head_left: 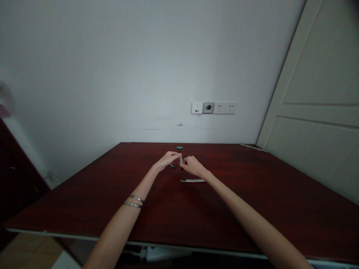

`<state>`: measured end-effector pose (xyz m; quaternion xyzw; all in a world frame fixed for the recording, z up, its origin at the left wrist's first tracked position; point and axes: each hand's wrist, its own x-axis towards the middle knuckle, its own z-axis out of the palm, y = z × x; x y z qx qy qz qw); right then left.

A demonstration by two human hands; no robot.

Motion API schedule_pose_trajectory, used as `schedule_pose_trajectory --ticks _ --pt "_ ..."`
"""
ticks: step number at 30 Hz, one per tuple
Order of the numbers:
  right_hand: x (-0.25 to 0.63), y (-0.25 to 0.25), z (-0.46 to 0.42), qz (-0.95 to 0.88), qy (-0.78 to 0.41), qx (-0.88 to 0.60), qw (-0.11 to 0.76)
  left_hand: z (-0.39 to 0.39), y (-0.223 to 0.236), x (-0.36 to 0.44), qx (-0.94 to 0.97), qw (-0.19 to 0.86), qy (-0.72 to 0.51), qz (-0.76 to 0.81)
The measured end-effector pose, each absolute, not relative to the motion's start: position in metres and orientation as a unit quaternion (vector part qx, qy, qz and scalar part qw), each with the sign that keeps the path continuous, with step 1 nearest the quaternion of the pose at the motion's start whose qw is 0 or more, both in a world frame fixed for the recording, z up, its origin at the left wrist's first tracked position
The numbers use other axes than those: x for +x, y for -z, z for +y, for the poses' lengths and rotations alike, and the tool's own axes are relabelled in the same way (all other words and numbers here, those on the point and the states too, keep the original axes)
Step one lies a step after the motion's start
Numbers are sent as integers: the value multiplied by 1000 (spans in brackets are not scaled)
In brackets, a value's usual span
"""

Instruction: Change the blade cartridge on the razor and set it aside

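Observation:
A razor (179, 148) with a green and black head stands upright between my hands, head at the top. My left hand (169, 157) pinches it just below the head, its fingers closed. Lower down on the handle, my right hand (192, 164) is curled shut around a pale strip-like part (181, 159) that runs along it. Whether that strip is a separate piece I cannot tell. Beneath my left hand lies a small green and black piece (172, 166), partly hidden. A light grey strip with a dark end (193, 181) rests on the table below my right wrist.
The dark red wooden table (157, 209) meets a white wall (84, 74) at its far edge. Sockets and switches (213, 108) sit on the wall. A pale panelled door (316, 101) stands on the right. Beneath the front edge is a white object (165, 254).

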<state>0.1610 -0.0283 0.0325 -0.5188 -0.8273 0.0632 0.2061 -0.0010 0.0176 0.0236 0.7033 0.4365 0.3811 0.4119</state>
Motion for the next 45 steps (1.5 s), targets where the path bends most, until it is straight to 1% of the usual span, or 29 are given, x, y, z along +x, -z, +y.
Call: schedule_pose_trajectory --ticks 2,5,7,10,15,22,31,39,45 --pt "159 -28 -22 -813 -72 -551 175 26 -18 -12 731 309 -372 482" --pt "157 -20 -14 -798 -76 -582 134 33 -10 -26 752 171 -307 558" --pt "156 -15 -11 -794 -75 -591 120 34 -4 -30 765 121 -258 578" --pt "156 -10 -9 -794 -73 -594 108 30 3 -30 776 81 -221 584" --pt "158 -7 -9 -794 -71 -595 104 24 7 -23 790 45 -174 586" --pt "159 -5 -9 -793 -68 -598 93 17 4 -19 789 -7 -143 597" --pt "162 -4 -8 -793 -79 -597 97 14 5 -19 782 22 -171 599" --pt "173 -12 -7 -780 -75 -603 150 12 7 -15 762 28 -192 618" --pt "179 -19 -11 -766 -79 -615 170 13 11 -15 769 11 -204 605"
